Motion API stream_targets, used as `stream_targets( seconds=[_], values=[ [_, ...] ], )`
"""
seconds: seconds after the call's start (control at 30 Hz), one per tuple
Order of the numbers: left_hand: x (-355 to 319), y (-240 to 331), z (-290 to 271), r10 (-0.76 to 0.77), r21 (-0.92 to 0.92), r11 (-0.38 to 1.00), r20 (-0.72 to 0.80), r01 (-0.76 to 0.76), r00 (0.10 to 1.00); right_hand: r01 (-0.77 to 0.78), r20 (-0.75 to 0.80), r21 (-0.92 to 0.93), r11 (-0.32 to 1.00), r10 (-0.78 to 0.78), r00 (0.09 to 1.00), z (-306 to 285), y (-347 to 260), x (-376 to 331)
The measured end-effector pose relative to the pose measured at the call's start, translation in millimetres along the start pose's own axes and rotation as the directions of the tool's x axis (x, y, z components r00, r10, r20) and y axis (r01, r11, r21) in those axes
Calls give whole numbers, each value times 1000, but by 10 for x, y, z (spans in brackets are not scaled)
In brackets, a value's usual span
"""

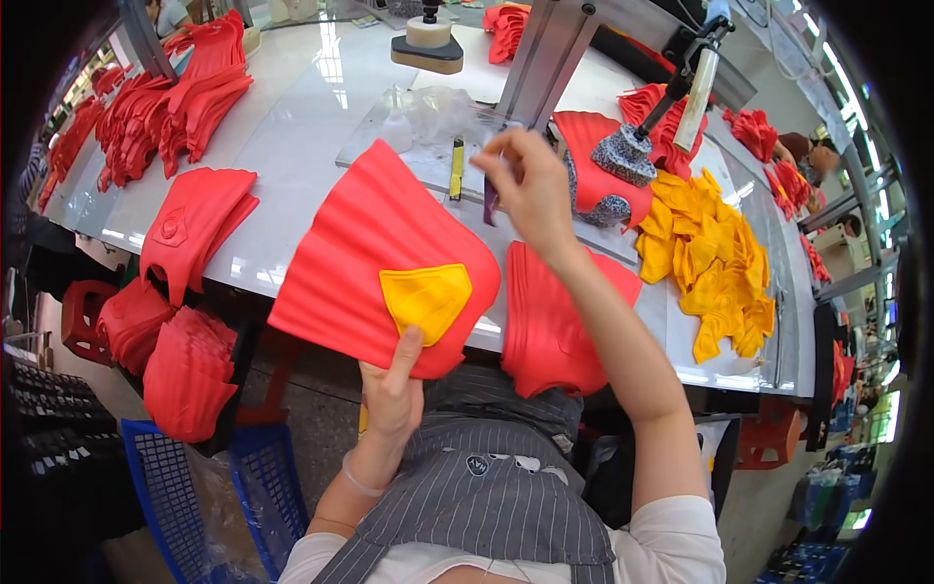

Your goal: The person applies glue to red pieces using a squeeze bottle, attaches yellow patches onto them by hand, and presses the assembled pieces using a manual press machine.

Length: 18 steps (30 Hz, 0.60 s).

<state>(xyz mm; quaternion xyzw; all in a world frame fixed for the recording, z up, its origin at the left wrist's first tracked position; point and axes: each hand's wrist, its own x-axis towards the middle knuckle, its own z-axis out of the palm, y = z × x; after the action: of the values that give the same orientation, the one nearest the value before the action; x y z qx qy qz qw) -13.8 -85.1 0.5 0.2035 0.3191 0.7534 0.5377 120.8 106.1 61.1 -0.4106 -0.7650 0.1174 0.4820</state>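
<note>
My left hand (392, 389) holds up a red molded sheet (365, 219), shaped like a rippled cape, gripping its lower edge. The thumb presses on a yellow molded piece (428, 297) lying against the sheet. My right hand (530, 180) is raised over the table, right of the sheet's top, its thumb and fingertips drawn together. Anything between those fingertips is too small to make out. Just below them is a dark purple strip (489, 206); whether the fingers touch it I cannot tell. Another red sheet (555, 316) lies at the table's near edge, partly behind my right forearm.
A yellow-and-black cutter (456, 167) and a white bottle (396, 131) lie beyond. At right, a press with a speckled grey pad (625, 156) stands over a red piece, beside a yellow heap (705, 258). Red stacks (180, 107) sit left; a blue crate (175, 477) stands below.
</note>
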Motion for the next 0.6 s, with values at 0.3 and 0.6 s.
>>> stream_targets(
  seconds=[0.3, 0.6],
  values=[
    [112, 125, 45, -90, 103, 992, 151, 75, 984, -4, -20, -46, 999, 3, 1000, -199, 412, 227],
    [150, 141, 111, -168, 185, 975, 237, 126, 957, -246, -414, 495, 834, 475, 777, -1275, 374, -593]
  ],
)
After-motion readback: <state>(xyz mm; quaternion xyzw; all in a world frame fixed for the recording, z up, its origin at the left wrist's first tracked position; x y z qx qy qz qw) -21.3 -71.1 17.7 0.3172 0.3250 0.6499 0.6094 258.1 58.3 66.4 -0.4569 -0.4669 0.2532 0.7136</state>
